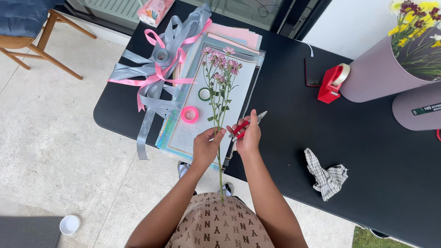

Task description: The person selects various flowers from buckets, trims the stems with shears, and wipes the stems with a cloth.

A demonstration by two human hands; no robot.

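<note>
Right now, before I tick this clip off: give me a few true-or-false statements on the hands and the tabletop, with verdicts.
1. The left hand pinches a flower stem. True.
2. The right hand holds blue scissors. False: red-handled snips.
3. A checked cloth lies on the black table. True.
4. The pink tape roll sits on the floor. False: on the wrapping sheets.
5. The red tape dispenser stands beside a mauve flower bucket. True.

Desk (pixel 285 124) — matt black, smooth. Ribbons (pixel 151 78) satin, glossy. Wrapping sheets (pixel 239 82) paper, slight sheen. Snips (pixel 245 125) — red plastic grips, bare metal tips. Checked cloth (pixel 327 174) soft, crumpled.
</note>
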